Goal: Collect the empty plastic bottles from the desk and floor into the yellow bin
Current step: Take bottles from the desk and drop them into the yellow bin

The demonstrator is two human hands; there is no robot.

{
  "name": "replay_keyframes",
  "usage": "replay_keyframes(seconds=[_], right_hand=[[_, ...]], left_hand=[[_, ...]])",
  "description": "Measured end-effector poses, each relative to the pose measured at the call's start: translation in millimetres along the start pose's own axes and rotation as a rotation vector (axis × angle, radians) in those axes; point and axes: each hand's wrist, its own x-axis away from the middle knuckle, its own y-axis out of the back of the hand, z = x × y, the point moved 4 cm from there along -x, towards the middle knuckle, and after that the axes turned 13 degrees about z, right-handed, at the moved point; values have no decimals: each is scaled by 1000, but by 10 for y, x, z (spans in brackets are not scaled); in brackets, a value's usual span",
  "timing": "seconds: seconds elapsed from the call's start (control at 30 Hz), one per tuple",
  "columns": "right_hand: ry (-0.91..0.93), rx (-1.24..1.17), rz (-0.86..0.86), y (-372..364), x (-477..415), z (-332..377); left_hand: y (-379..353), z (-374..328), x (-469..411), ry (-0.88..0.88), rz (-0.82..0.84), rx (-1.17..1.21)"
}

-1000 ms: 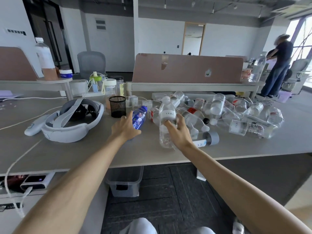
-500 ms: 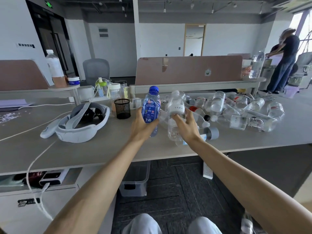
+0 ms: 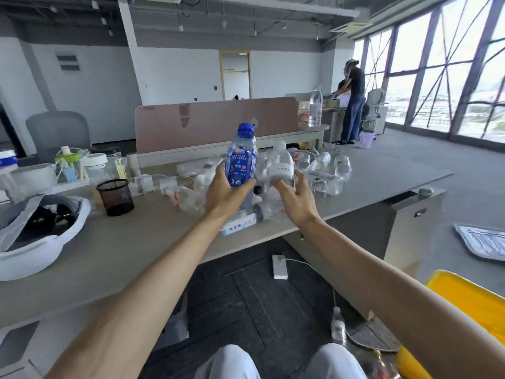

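Note:
My left hand grips a blue-labelled bottle with a blue cap, held upright above the desk. Beside it, my right hand grips a clear bottle with a white label, also lifted off the desk. A pile of several clear empty bottles lies on the desk behind both hands. One more clear bottle lies on the dark floor by my right knee. The yellow bin stands at the lower right, partly hidden by my right forearm.
A black mesh cup and a white headset sit on the desk at left, with jars behind them. A power strip lies under the desk. A person stands at a far desk. A grey tray lies on the floor at right.
Both hands have lifted their bottles higher off the desk. The view has swung right, bringing the yellow bin, the floor bottle and the windows into sight.

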Motion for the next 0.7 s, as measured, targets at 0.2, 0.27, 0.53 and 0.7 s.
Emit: replay_keyframes(seconds=[0.2, 0.27, 0.53, 0.7], right_hand=[[-115, 48, -247, 1209, 487, -353], [-171, 49, -334, 1612, 732, -521], [-480, 50, -607, 2901, 1979, -1363], [-658, -122, -746, 3277, 2751, -2070]], left_hand=[[-1325, -537, -32, -75, 246, 87], [-1826, -669, 31, -95, 335, 95], [-3785, -786, 646, -140, 713, 105], [-4719, -354, 1269, 32, 975, 96]])
